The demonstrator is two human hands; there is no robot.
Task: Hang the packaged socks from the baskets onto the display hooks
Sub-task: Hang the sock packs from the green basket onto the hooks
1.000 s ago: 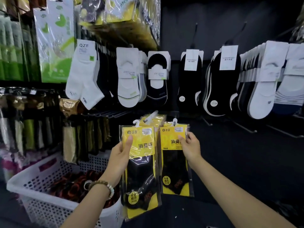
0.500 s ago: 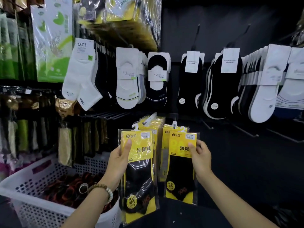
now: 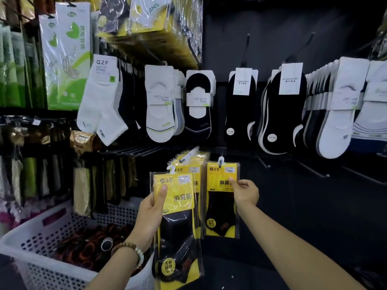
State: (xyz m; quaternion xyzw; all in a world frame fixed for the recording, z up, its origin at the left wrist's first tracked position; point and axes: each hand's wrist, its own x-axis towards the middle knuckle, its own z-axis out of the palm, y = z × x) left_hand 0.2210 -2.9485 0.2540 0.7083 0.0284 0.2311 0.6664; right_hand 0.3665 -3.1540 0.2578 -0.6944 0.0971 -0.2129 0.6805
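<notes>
My left hand (image 3: 151, 212) grips a yellow pack of black socks (image 3: 178, 231) by its left edge, thumb across the front, low in the middle. My right hand (image 3: 245, 194) pinches a second yellow sock pack (image 3: 222, 206) near its top right, its small white hanger just above. Between and behind them, several matching yellow packs (image 3: 193, 162) hang on a display hook (image 3: 189, 154) with a white tip. Whether the right pack's hanger is on a hook I cannot tell.
A white perforated basket (image 3: 41, 233) with dark goods stands at lower left. Rows of white and black socks (image 3: 240, 105) hang above. Bare black hooks (image 3: 310, 168) jut out at right. Green and brown packs crowd the left wall.
My right hand has carried its pack up and slightly right, beside the hanging yellow packs. The left hand and its pack have hardly moved.
</notes>
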